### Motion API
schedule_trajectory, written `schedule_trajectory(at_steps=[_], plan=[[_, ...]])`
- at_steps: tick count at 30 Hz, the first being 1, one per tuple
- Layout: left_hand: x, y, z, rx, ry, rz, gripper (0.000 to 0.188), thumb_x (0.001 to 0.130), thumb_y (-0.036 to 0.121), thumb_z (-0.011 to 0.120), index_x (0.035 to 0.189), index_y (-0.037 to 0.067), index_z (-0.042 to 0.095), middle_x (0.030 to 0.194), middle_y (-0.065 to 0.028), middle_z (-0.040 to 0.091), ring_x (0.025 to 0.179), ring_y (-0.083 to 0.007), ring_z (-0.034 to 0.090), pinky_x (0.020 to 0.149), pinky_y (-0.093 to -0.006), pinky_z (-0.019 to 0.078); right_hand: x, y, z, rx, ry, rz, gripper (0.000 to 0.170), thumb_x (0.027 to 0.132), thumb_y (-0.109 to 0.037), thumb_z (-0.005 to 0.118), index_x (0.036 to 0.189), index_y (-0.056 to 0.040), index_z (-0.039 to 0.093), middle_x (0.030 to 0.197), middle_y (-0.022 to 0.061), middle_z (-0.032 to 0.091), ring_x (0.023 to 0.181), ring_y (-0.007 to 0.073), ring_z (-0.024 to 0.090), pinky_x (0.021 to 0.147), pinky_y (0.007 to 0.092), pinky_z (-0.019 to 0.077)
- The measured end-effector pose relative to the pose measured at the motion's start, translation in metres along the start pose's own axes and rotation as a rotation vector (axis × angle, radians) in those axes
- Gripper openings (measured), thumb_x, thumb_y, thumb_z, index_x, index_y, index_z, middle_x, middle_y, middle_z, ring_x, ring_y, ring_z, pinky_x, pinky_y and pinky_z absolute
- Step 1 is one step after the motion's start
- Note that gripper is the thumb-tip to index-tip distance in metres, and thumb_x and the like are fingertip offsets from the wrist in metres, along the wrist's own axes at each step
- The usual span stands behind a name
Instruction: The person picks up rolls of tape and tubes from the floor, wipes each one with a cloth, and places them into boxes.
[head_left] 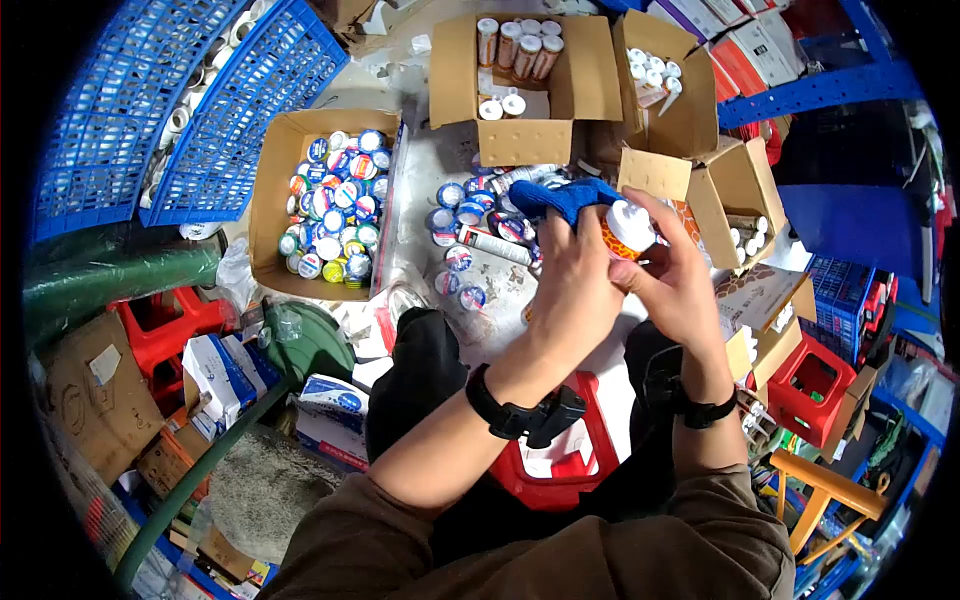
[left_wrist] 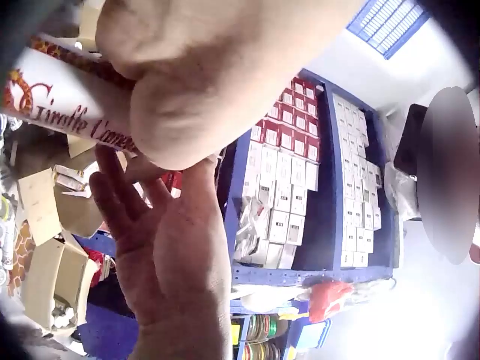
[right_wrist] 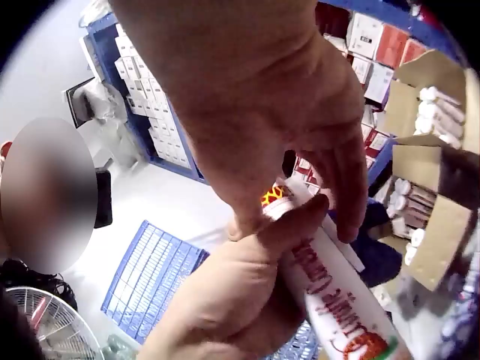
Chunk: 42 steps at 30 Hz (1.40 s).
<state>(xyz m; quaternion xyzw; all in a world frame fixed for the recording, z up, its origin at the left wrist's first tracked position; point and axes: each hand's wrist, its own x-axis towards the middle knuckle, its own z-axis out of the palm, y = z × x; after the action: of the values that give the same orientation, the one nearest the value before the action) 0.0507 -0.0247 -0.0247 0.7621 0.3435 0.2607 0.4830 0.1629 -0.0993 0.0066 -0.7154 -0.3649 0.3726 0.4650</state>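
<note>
1. Left hand (head_left: 580, 290): fingers curled round the barrel of one white bottle (right_wrist: 330, 289), lettered in red, thumb along its side.
2. Blue cloth (head_left: 565, 198): bunched beyond the left fingers, behind the bottle; which hand has hold of it, cannot tell.
3. Right hand (head_left: 685, 285): thumb and forefinger bent about the bottle's patterned end, by its white cap (head_left: 628, 220); remaining fingers looser.
4. Handling, as judged: barrel best held firm and level in the left, with light, even finger pressure at the capped end; cloth best flat against the wall, clear of the cap.
5. Blue crates (head_left: 250, 110): far left, well apart from the work.
6. Carton (head_left: 268, 200): filled with small round-topped items.
7. Loose round-topped items (head_left: 470, 213) and a lying tube (head_left: 495, 245): near the left hand; likely the chief obstruction to setting anything down.
8. Bottle carton (head_left: 527, 140): flaps spread, upright bottles inside; its front wall would need clearing.
9. Red stool (head_left: 815, 390): right, out of the way.
</note>
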Motion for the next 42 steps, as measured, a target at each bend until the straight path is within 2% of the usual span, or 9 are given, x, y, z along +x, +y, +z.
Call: schedule_trajectory(at_steps=[2,9,14,17,23,26,29,32,42], plan=[[0.002,0.003,-0.01,0.007,-0.009,-0.022,0.057,0.071,-0.005,0.068,0.123,-0.001,0.046,0.12,-0.0257,0.043,0.114,-0.0491,0.044,0.096,-0.0541,0.04,0.008,0.002,0.001,0.073,-0.049,-0.081,0.057,0.08,-0.008,0.078,0.132,-0.0071,0.054,0.122,0.0102,0.06,0.091,0.0136,0.067,0.075,0.0289,0.0559],[0.02,-0.008,-0.024,-0.128,0.166,-0.064,0.064,0.068,-0.005,0.072,0.126,0.001,0.047,0.123,-0.0254,0.044,0.115,-0.0468,0.045,0.098,-0.0507,0.0412,0.046,-0.048,0.006,-0.206,-0.18,0.055,0.049,0.077,-0.005,0.075,0.123,-0.005,0.058,0.105,0.0086,0.066,0.083,0.0131,0.068,0.071,0.0279,0.0557],[0.026,-0.024,-0.039,-0.01,0.31,-0.172,0.062,0.074,0.002,0.076,0.128,0.001,0.045,0.118,-0.028,0.045,0.112,-0.0456,0.047,0.097,-0.048,0.0404,0.095,-0.031,-0.004,-0.308,-0.115,-0.196,0.04,0.072,-0.005,0.072,0.108,-0.003,0.054,0.092,0.0088,0.064,0.085,0.0143,0.064,0.078,0.0312,0.054],[0.025,-0.021,-0.05,-0.115,0.332,-0.311,0.05,0.08,0.01,0.076,0.124,0.002,0.052,0.117,-0.022,0.052,0.104,-0.0327,0.058,0.09,-0.0401,0.0473,0.151,0.004,-0.017,-0.335,0.007,-0.273,0.041,0.073,-0.008,0.072,0.109,-0.005,0.053,0.089,0.0099,0.064,0.082,0.0158,0.063,0.075,0.0324,0.0522],[0.01,-0.004,-0.037,-0.231,0.239,-0.281,0.046,0.086,0.013,0.071,0.126,0.002,0.051,0.115,-0.0212,0.051,0.1,-0.0295,0.058,0.088,-0.037,0.0475,0.25,0.064,-0.002,-0.711,0.038,-0.363,0.048,0.071,-0.014,0.075,0.113,-0.0064,0.054,0.1,0.0209,0.064,0.093,0.0388,0.063,0.08,0.0418,0.0508],[0.004,0.013,-0.031,-0.285,0.205,-0.238,0.045,0.088,0.013,0.068,0.127,0.002,0.049,0.114,-0.0225,0.05,0.1,-0.0319,0.057,0.087,-0.0392,0.0467,0.292,0.127,0.006,-0.705,0.041,-0.471,0.045,0.073,-0.011,0.074,0.113,-0.007,0.053,0.089,0.016,0.065,0.084,0.0312,0.065,0.075,0.0382,0.0516],[0.008,0.02,-0.032,-0.268,0.254,-0.164,0.046,0.088,0.01,0.065,0.129,0.001,0.048,0.117,-0.0267,0.048,0.106,-0.0396,0.051,0.094,-0.0441,0.042,0.305,0.157,0.03,-0.735,-0.02,-0.21,0.041,0.076,-0.019,0.072,0.113,-0.0097,0.055,0.099,0.0238,0.066,0.099,0.0437,0.062,0.083,0.0476,0.0502],[0.011,0.02,-0.035,-0.226,0.288,-0.134,0.048,0.088,0.011,0.063,0.132,0.0,0.047,0.121,-0.0269,0.049,0.112,-0.0423,0.046,0.097,-0.0497,0.0372,0.322,0.211,0.049,-0.801,-0.014,-0.147,0.043,0.076,-0.023,0.073,0.114,-0.011,0.057,0.102,0.0224,0.067,0.099,0.0431,0.063,0.084,0.0468,0.0515],[0.013,0.007,-0.04,-0.202,0.275,-0.121,0.047,0.089,0.013,0.062,0.13,-0.001,0.047,0.122,-0.0251,0.05,0.114,-0.0429,0.045,0.1,-0.0524,0.033,0.337,0.241,0.063,-0.8,-0.003,0.095,0.04,0.079,-0.019,0.07,0.115,-0.006,0.059,0.106,0.0206,0.066,0.099,0.0392,0.064,0.083,0.044,0.0525]])
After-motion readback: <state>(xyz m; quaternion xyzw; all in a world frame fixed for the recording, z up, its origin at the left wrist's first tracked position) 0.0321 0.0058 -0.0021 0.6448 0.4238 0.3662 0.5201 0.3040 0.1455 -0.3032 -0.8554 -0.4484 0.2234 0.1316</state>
